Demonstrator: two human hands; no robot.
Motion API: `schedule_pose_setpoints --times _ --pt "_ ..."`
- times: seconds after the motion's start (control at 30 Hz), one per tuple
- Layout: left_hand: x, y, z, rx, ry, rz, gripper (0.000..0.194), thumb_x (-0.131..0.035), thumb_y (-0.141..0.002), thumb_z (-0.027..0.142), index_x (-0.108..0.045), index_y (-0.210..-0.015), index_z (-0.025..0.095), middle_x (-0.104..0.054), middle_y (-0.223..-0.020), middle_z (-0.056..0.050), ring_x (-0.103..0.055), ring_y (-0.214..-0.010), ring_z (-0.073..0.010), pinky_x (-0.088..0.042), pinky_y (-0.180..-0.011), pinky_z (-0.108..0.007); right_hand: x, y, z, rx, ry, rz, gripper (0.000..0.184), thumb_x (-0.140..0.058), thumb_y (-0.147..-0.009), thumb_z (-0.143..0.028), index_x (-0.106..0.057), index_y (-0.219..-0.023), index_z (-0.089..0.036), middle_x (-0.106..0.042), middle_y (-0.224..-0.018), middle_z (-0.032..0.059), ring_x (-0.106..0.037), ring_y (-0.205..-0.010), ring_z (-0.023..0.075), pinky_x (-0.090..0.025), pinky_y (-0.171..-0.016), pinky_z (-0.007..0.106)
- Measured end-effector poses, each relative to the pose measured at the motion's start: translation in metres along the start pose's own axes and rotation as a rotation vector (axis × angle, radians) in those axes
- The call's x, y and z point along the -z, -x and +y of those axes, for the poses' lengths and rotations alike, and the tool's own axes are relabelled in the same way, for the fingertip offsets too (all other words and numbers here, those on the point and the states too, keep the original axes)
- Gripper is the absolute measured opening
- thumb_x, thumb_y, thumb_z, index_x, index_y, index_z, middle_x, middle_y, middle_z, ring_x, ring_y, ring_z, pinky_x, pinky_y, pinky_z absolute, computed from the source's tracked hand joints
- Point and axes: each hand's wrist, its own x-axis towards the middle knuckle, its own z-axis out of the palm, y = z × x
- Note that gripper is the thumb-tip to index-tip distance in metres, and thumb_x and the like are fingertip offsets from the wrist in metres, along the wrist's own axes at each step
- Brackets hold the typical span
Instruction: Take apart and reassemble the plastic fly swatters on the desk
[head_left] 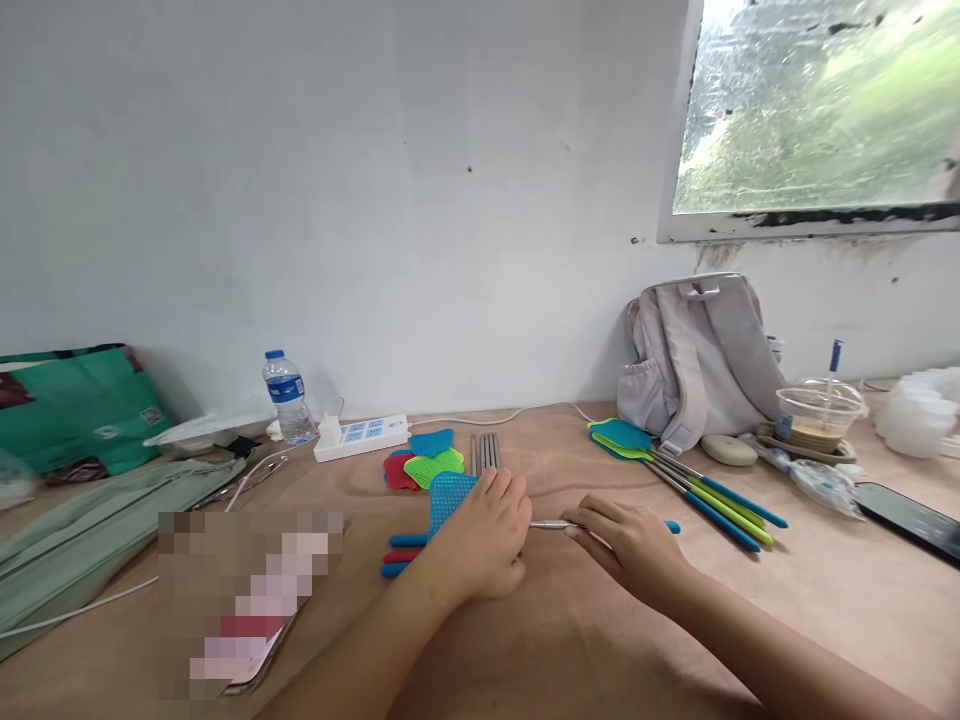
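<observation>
Between my hands a blue telescopic fly swatter (pixel 450 497) lies level over the table. My left hand (pixel 487 535) is closed around the spot where its mesh head meets the rod, hiding the joint. My right hand (pixel 626 540) wraps the metal rod and blue handle, whose tip shows past the fingers. Beside and under my left hand are blue and red handles (pixel 405 556). Just beyond are loose swatter heads in blue, red and green (pixel 433 468) and several bare metal rods (pixel 486 452). To the right lie several assembled swatters (pixel 705 490) in blue and green.
A white power strip (pixel 361 437) and a water bottle (pixel 289 397) stand near the wall. At the right are a grey backpack (pixel 701 350), a drink cup (pixel 817 415) and a black phone (pixel 911 522). A green bag (pixel 75 410) and grey-green cloth (pixel 112 530) are left.
</observation>
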Motion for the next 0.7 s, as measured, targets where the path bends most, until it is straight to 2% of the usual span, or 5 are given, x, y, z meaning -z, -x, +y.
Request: schedule_pose_setpoints --times 0.23,0.4,0.47,0.6,0.7 --pt "0.017 0.001 0.004 -0.034 -0.126 0.062 0.022 -0.048 -0.070 0.030 -0.054 -0.082 0.012 -0.049 -0.088 -0.011 -0.040 -0.086 -0.0243 -0.028 -0.082 -0.039 0.010 -0.001 -0.005 -0.042 -0.198 -0.083 0.027 -0.031 -0.090 -0.031 -0.057 -0.095 -0.021 -0.059 -0.076 0.0029 -0.057 -0.067 0.0124 -0.038 -0.058 0.022" --pt "0.025 0.001 0.006 -0.069 -0.138 0.054 0.019 -0.049 -0.070 0.028 -0.055 -0.080 0.013 -0.049 -0.085 -0.010 -0.041 -0.085 -0.0246 -0.029 -0.081 -0.039 0.010 -0.001 -0.005 -0.042 -0.289 -0.150 0.032 -0.029 -0.091 -0.033 -0.054 -0.077 -0.019 -0.054 -0.068 0.0017 -0.052 -0.060 0.0116 -0.037 -0.054 0.022" --pt "0.027 0.001 0.007 -0.084 -0.138 0.048 0.018 -0.048 -0.070 0.027 -0.056 -0.080 0.014 -0.049 -0.084 -0.010 -0.041 -0.083 -0.0244 -0.030 -0.078 -0.038 0.010 -0.001 -0.005 -0.048 -0.341 -0.167 0.033 -0.028 -0.091 -0.034 -0.053 -0.075 -0.018 -0.054 -0.068 0.0019 -0.052 -0.060 0.0119 -0.038 -0.055 0.022" --pt "0.027 -0.001 0.010 -0.095 -0.126 0.041 0.016 -0.048 -0.072 0.026 -0.056 -0.080 0.014 -0.049 -0.083 -0.010 -0.042 -0.083 -0.0245 -0.030 -0.077 -0.038 0.008 -0.001 -0.003 -0.041 -0.444 -0.227 0.034 -0.028 -0.091 -0.034 -0.056 -0.080 -0.018 -0.059 -0.073 0.0039 -0.054 -0.065 0.0127 -0.041 -0.058 0.022" --pt "0.020 -0.002 0.009 -0.100 -0.075 0.001 0.016 -0.048 -0.072 0.027 -0.057 -0.076 0.014 -0.051 -0.082 -0.010 -0.043 -0.083 -0.0239 -0.031 -0.076 -0.037 0.005 -0.002 -0.001 -0.026 -0.463 -0.314 0.033 -0.027 -0.091 -0.030 -0.057 -0.083 -0.018 -0.061 -0.075 0.0036 -0.056 -0.067 0.0123 -0.041 -0.061 0.022"
